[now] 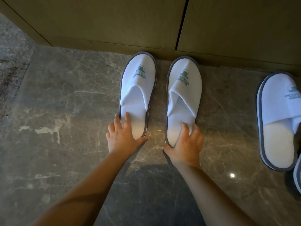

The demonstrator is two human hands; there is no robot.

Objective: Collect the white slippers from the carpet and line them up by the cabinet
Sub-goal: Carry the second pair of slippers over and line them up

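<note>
Head view: two white slippers, left slipper (pixel 138 88) and right slipper (pixel 183 98), sit toes against the cabinet (pixel 114 22) base on bare marble floor (pixel 65 111). Left hand (pixel 121 136) and right hand (pixel 187 142) each grip a heel. A third slipper (pixel 276 119) lies well right; a fourth's edge (pixel 298 173) shows.

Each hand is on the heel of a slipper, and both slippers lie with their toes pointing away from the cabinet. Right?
Not quite. The head view shows the left slipper and right slipper with toes pointing toward the cabinet. The left hand and right hand are indeed on the heels.
</note>
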